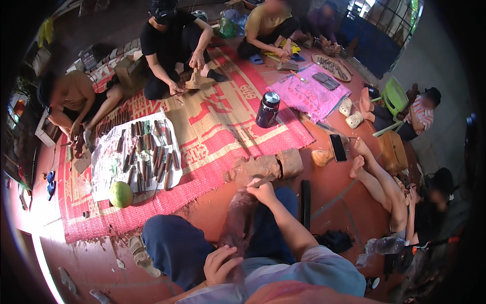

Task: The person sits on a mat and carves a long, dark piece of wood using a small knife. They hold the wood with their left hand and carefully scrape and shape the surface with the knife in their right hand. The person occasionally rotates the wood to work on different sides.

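A long, dark brown wooden piece (237,215) with a shiny surface lies lengthwise between my knees. My left hand (221,264) rests on its near end, fingers curled over it. At its far end is my right hand (262,193), closed, with the fingers pinched together; whatever is in them is too small to make out. Just beyond that hand, a rough brown wooden block (253,168) lies at the mat's edge, beside a second chunk of wood (290,163).
A red and tan mat (212,144) spreads ahead, bearing a dark flask (268,110), a green melon (121,194) and a white sheet (174,172) with several wooden-handled tools. Right are a phone (337,148) and a seated person's legs (377,185). Several co-workers sit around; one handles a carving (194,81).
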Available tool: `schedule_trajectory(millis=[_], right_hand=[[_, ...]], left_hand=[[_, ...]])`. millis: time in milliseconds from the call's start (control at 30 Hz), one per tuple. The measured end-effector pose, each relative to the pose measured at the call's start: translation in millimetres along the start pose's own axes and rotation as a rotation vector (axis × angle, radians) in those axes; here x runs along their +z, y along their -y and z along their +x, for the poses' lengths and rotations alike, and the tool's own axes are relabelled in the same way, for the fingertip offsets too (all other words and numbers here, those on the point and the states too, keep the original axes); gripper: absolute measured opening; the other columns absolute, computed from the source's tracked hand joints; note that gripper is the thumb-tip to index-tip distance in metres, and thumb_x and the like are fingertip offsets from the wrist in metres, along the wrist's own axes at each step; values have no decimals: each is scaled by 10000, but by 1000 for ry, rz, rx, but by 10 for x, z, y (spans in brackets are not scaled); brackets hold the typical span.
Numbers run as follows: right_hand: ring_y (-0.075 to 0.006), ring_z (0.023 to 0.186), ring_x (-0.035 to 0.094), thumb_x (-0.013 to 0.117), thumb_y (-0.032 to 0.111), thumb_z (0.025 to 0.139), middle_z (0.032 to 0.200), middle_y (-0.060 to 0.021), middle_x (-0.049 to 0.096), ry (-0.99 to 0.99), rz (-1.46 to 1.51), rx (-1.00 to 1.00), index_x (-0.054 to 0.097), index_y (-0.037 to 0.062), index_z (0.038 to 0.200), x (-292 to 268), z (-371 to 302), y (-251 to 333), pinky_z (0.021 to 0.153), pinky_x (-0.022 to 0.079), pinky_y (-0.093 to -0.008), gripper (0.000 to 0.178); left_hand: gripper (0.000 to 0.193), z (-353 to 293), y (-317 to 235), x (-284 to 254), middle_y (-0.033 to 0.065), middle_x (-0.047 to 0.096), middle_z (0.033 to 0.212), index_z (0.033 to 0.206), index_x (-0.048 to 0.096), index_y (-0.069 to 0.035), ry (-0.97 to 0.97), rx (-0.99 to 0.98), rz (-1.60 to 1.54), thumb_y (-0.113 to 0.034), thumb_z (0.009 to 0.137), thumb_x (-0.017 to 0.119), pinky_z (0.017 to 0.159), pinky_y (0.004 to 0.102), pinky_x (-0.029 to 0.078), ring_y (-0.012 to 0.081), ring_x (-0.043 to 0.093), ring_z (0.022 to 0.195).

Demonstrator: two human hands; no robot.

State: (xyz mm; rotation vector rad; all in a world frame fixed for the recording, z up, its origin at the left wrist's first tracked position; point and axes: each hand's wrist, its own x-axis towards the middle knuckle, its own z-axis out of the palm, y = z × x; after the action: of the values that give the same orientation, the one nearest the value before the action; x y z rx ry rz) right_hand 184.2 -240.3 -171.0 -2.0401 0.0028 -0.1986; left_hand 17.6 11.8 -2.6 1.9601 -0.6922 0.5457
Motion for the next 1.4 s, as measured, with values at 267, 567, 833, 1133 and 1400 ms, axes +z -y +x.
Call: schedule_trajectory(millis=[267,567,833,1133,1400], right_hand=[[-194,714,627,708,139,724,749,-79,655,10,-55,32,645,56,815,43,-45,-20,658,470,-314,138],[-146,680,602,720,122,715,719,-57,644,24,-31,48,653,50,826,-5,-32,25,644,464,-287,148],[-91,690,564,702,68,748,702,-16,624,2,104,131,633,17,810,-23,-22,-94,641,455,-259,106],[-186,725,619,717,149,728,764,-77,654,30,-20,73,638,47,825,0,-60,-22,661,466,-308,162],[-97,693,575,720,120,733,718,-33,634,38,0,62,652,39,810,12,-39,-53,649,450,-260,131]], left_hand=[[295,-46,20,-28,151,626,1053,922,662,-71,65,-25,-27,-130,632,666,821,386,484,330,601,968],[313,-79,42,-22,171,615,1082,931,651,-55,72,2,-11,-222,668,685,855,407,475,344,592,1009],[327,-84,63,-31,169,614,1091,939,650,-58,75,10,-6,-220,659,700,855,400,479,338,590,1013],[346,-76,71,-35,169,614,1088,947,649,-58,78,23,-16,-236,657,712,849,401,481,338,591,1012],[349,-42,52,-30,146,628,1050,935,665,-79,55,15,-21,-88,587,647,786,374,495,322,608,940]])
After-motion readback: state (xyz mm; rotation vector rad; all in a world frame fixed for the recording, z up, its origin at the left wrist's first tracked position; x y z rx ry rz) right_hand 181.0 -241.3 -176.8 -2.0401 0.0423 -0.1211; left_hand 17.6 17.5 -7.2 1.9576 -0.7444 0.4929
